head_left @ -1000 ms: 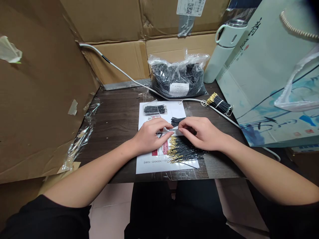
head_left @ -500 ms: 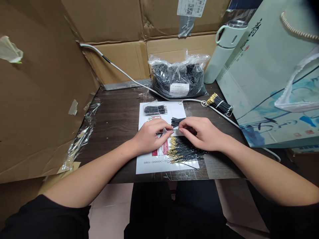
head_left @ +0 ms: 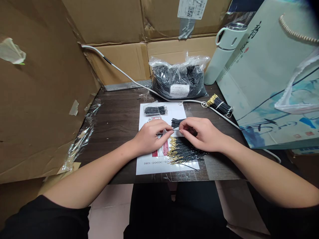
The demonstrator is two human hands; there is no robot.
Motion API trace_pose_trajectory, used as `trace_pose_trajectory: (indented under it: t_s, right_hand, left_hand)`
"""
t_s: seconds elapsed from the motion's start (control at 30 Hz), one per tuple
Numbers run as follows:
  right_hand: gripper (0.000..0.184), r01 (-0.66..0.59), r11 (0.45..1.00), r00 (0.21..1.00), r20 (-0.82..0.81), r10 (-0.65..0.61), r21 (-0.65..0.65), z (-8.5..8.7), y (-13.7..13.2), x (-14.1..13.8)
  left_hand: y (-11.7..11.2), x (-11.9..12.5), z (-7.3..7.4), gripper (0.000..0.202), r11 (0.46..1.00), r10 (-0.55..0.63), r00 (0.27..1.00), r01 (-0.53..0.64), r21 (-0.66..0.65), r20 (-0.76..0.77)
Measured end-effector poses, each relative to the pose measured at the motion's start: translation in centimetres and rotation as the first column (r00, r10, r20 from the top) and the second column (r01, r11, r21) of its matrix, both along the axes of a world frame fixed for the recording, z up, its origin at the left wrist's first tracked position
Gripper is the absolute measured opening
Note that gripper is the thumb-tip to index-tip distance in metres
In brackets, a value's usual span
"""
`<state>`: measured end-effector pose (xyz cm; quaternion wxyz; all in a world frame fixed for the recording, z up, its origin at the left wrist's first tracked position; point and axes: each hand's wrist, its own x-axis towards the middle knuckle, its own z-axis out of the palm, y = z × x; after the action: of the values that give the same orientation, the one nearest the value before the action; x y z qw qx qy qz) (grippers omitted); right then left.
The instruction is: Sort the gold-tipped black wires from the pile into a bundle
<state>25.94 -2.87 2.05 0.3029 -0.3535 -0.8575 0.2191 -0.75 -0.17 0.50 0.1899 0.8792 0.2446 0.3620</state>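
My left hand point(head_left: 152, 135) pinches one end of a thin black wire point(head_left: 176, 129) between thumb and fingertips. Facing it, my right hand point(head_left: 200, 132) pinches the same wire a short way along, so a small piece shows between them. Just below lies a spread pile of black wires with gold terminals point(head_left: 184, 151), its gold ends to the left. Behind my fingers is a smaller bunch of black pieces point(head_left: 177, 122), partly hidden by my right hand. All of this rests on a printed white sheet point(head_left: 144, 168).
A small clear bag of black pieces point(head_left: 156, 110) lies on the sheet's far part. Behind stands a large plastic bag of black parts point(head_left: 178, 78). A white cable point(head_left: 124, 73) crosses the table. A tied wire bundle point(head_left: 220, 104), a pale flask point(head_left: 219, 59) and a paper bag point(head_left: 264, 99) are right.
Both hands hold nearly the same place and the same pinch on the wire. The view has shifted very slightly; nothing else visibly differs.
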Motion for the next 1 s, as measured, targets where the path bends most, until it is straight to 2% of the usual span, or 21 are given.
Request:
trace_pose_trajectory:
  t_s: [0.63,1.0]
  right_hand:
    - [0.014,0.002,1.0,1.0,0.027,-0.003,0.007,0.05,-0.12,-0.24]
    - [0.012,0.005,1.0,1.0,0.008,-0.005,0.026,0.13,-0.06,-0.28]
  left_hand:
    - [-0.15,0.0,0.12,0.006,1.0,0.006,0.999,-0.007,0.028,0.037]
    - [-0.1,-0.05,0.09,0.005,1.0,0.006,0.999,-0.006,0.007,0.044]
